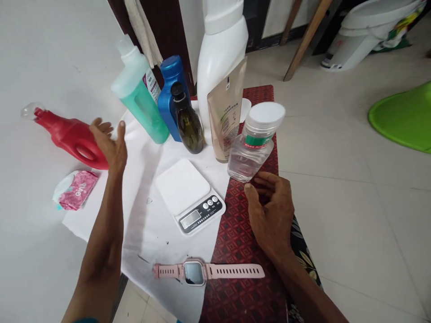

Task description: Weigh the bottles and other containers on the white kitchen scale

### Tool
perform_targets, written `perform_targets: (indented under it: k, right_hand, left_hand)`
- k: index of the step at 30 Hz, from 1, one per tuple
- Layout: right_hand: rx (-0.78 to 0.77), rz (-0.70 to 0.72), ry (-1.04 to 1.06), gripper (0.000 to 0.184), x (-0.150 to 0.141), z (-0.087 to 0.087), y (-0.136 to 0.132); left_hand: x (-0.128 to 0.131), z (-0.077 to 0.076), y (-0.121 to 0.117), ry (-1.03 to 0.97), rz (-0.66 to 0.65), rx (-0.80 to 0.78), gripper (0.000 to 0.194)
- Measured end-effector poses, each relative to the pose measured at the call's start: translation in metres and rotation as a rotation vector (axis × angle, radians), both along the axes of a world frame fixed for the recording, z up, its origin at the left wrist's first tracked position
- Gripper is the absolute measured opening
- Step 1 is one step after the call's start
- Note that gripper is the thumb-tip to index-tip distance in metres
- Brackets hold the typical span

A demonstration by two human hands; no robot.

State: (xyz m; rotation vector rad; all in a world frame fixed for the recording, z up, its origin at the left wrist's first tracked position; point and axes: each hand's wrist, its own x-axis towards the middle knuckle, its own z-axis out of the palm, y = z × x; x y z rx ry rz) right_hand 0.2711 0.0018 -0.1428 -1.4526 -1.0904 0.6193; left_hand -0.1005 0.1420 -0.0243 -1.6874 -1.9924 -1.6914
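- Nearest me: pink-strapped watch (194, 272), laid flat, screen up, across the white sheet (138, 197) and the red patterned tabletop (249, 296).
- Kitchen scale (183, 186) beyond it, on the sheet. Bare platform, panel facing my side.
- Right hand (272, 213): released, fingers loosely curled, thumb apart, grasp empty. Just beside the clear jar's base; can't tell if it touches.
- Clear jar (251, 157): upright at the right of the tabletop, white lid on, green-and-red label, clear contents.
- Pink tissue pack (79, 190) at far left, near the left forearm.
- Left hand (112, 146): released, fingers spread, grasp empty. Overlaps the base end of the red bottle in my view; contact I can't confirm.
- Red bottle (70, 134): left edge, clear cap end pointing away from the hand. Can't tell whether it stands or lies.
- Behind the scale I've got a beige pouch (227, 107), dark bottle (189, 128), blue bottle (166, 105) and green-filled bottle (143, 114) grouped closely; big white bottle (218, 54) behind the pouch.
- Floor, far right: green plastic piece (404, 119), then white bucket (357, 40).
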Motion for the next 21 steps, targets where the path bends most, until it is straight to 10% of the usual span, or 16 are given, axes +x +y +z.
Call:
perform_targets:
  k: [4,13,21]
  right_hand:
    - [-0.009,-0.003,0.002,0.034,0.000,0.000,0.000]
    - [0.028,-0.014,-0.031,0.032,-0.001,-0.003,0.001]
    - [0.068,-0.069,-0.004,0.035,-0.005,-0.009,0.005]
  left_hand:
    - [0.037,-0.007,0.043,-0.050,-0.036,-0.014,0.045]
    - [0.064,-0.013,0.098,-0.338,-0.153,0.026,0.052]
    - [0.058,-0.007,0.062,-0.423,0.153,0.114,0.041]
